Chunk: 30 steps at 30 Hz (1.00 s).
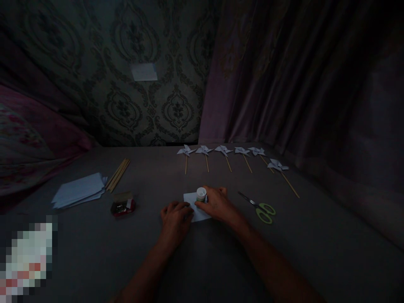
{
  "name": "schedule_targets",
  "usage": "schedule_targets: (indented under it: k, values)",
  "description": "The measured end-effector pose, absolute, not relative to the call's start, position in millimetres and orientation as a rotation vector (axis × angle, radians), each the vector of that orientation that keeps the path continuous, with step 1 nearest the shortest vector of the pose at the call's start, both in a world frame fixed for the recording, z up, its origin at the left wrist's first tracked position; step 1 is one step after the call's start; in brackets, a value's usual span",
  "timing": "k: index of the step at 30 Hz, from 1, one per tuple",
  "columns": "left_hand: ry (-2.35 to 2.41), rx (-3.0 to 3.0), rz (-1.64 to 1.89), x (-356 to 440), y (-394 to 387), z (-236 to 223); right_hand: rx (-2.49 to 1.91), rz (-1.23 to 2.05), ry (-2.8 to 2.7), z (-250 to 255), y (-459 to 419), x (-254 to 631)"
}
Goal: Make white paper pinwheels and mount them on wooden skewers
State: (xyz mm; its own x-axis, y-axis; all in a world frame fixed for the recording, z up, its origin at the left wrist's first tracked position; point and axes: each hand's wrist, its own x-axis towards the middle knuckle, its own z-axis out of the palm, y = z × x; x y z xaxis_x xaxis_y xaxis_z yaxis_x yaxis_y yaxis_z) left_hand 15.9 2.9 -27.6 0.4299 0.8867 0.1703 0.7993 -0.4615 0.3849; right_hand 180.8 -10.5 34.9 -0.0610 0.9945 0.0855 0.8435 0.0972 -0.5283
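The scene is dim. A white sheet of paper (195, 206) lies on the grey surface in front of me. My left hand (175, 216) rests on its left part with the fingers curled down, pressing the paper. My right hand (217, 204) is closed round a small glue stick (201, 195) with a white cap, held upright over the paper's upper edge.
Green-handled scissors (260, 208) lie right of my right hand. Several finished paper pinwheels on sticks (224, 153) line the back. A stack of white paper (78, 189), a bundle of wooden sticks (118, 173) and a small red box of pins (123, 206) sit at left. Curtain hangs right.
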Motion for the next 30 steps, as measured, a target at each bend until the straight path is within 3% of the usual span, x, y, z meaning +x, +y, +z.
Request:
schedule_targets:
  k: [5, 12, 18, 26, 30]
  values:
    - [1.445, 2.451, 0.529, 15.2, 3.6, -28.7, -1.891, 0.256, -1.87, 24.8, -9.9, 168.3]
    - [1.479, 2.437, 0.485, 16.4, 2.1, -24.8, -1.789, 0.508, -1.99, 32.2, -10.1, 181.8]
    - [1.472, 2.443, 0.513, 15.9, 1.9, -26.1, -1.902, 0.267, -1.893, 23.3, -10.0, 169.3]
    - [1.421, 2.446, 0.531, 15.7, 0.5, -26.0, -1.823, 0.486, -2.014, 30.2, -9.6, 188.0]
    - [1.428, 2.435, 0.521, 16.4, -0.1, -25.3, -1.912, 0.275, -1.932, 24.1, -9.4, 178.9]
